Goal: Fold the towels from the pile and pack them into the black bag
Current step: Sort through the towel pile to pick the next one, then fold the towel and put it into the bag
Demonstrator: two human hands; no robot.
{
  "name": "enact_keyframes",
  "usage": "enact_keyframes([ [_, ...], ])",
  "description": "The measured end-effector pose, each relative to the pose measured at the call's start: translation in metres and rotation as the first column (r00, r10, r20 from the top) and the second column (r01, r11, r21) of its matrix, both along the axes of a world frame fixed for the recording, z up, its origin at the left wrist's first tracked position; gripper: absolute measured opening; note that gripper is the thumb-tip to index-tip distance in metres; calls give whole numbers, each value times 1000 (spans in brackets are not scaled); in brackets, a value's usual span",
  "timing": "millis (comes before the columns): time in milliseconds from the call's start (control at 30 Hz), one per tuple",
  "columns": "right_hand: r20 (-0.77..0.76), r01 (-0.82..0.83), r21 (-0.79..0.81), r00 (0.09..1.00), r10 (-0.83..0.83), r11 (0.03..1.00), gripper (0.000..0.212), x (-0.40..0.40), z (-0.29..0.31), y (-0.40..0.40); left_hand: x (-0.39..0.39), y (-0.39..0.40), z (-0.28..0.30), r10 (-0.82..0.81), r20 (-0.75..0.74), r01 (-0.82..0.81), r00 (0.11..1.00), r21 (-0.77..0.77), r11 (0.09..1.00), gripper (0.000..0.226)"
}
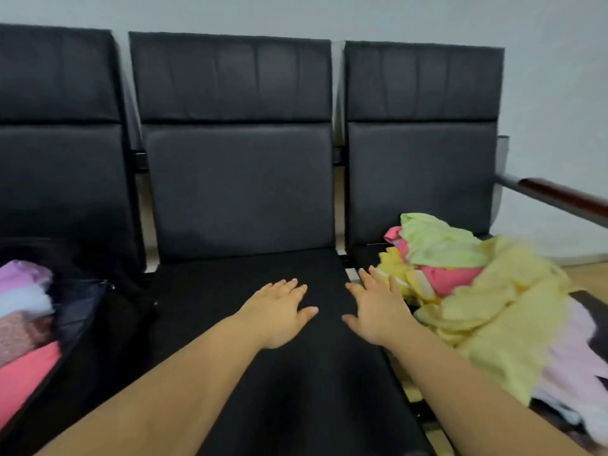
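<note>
Yellow, pink and pale green terry towels are lying in a loose crumpled pile (467, 284) on the right-hand black padded seat, spilling toward the near edge, with a pale lilac cloth (572, 373) showing under the yellow one. Just beside that pile, the person's right hand (378, 311) is hovering palm-down over the middle black seat (296, 373), fingers straight and slightly spread, gripping nothing; its outer fingers are nearly touching the yellow fabric. The left hand (279, 311) is mirroring it near the seat's centre, fingers straight and close together, also holding nothing. Well apart on the left, the open black fabric bag (108, 324) is already holding folded lilac, white, brown and coral towels (23, 324).

Judging from this, the step in hand is fetching the next towel. Doing it well likely means the right hand taking only the topmost yellow piece by an edge or corner, so the rest of the heap is not dragged off the seat, then spreading it flat on the middle seat where both hands are waiting.
</note>
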State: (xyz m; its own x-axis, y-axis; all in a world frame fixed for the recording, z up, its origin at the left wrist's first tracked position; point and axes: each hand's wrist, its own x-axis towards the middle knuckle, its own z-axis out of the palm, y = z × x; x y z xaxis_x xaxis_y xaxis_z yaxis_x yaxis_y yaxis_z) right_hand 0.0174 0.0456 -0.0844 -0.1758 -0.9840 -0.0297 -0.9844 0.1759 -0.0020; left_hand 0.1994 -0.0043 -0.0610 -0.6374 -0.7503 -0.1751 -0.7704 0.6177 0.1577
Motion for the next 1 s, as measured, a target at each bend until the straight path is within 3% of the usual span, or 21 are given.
enact_keyframes([
  [200,155,295,-237,952,-264,925,59,-89,0,43,-113,19,5,-112,-150,128,982,103,986,53],
  [333,386,533,-343,831,-401,773,55,-141,0,59,-178,22,0,-80,-332,154,940,204,967,49],
  [433,533,690,-324,698,-478,647,63,-180,-4,70,-221,28,-3,-69,-417,179,906,233,956,49],
  [567,627,823,-225,532,-569,521,79,-215,-11,77,-259,34,-12,-79,-382,180,921,236,955,54],
  [633,633,864,-213,478,-608,457,81,-224,-12,78,-268,33,-16,-91,-362,180,928,220,959,43],
  [700,635,891,-197,434,-639,410,74,-233,-15,80,-270,31,-16,-77,-412,177,908,210,962,17],
  [733,641,899,-181,416,-645,400,66,-237,-18,81,-269,28,-14,-45,-455,170,889,237,957,20],
  [867,816,911,-156,337,-470,383,22,-244,-22,86,-254,13,3,156,-606,119,780,388,914,29],
  [1000,898,882,-335,406,-172,332,13,-234,-8,90,-238,4,19,365,-641,50,675,534,844,30],
])
